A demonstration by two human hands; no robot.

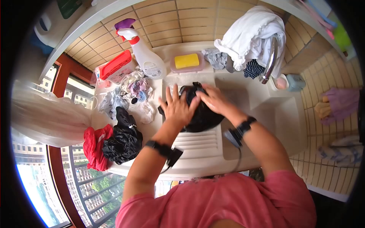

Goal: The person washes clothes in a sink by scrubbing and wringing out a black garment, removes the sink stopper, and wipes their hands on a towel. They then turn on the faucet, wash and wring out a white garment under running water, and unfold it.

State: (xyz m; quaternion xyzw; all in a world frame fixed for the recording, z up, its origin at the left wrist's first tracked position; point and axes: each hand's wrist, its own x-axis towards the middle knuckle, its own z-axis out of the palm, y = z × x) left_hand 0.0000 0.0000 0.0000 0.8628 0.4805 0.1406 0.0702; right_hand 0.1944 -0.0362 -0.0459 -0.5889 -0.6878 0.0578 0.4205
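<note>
A bunched, wet-looking piece of black cloth (pixel 207 121) lies on the ribbed washboard (pixel 195 146) of a white laundry sink. My left hand (pixel 178 109) rests on the cloth's left side, palm down, fingers spread apart. On the upper right, my right hand (pixel 213 99) has its fingers and thumb closed around a fold of the same cloth. The two hands nearly meet at the top of the bundle. The cloth's underside is hidden.
Left of the washboard lie a black garment (pixel 123 142), a red garment (pixel 97 146) and pale crumpled cloths (pixel 133 89). Behind stand a spray bottle (pixel 148 59) and a yellow soap bar (pixel 187 60). White cloth (pixel 254 38) hangs over the faucet (pixel 272 62), beside the basin (pixel 273 121).
</note>
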